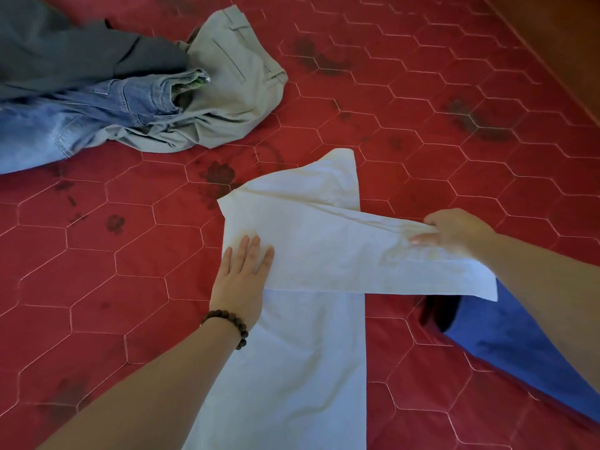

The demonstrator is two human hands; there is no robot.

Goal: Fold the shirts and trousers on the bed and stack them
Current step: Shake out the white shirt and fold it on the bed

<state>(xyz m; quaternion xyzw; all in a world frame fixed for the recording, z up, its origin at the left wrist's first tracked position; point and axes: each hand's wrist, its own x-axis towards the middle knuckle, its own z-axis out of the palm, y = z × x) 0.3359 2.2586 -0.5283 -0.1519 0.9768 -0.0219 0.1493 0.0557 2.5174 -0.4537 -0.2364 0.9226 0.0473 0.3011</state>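
Observation:
A white garment [311,336] lies in a long strip down the middle of the red quilted bed [97,287]. Its upper part is turned sideways to the right across the strip. My left hand [242,280], with a bead bracelet on the wrist, presses flat with straight fingers on the left edge at the fold. My right hand [454,230] pinches the turned-over part near its right end and holds it slightly off the bed.
A loose pile lies at the back left: dark grey garment [71,50], blue jeans [74,121] and khaki trousers [233,89]. A blue cloth [519,355] lies at the right under my right forearm. A brown strip [565,43] borders the bed's far right edge.

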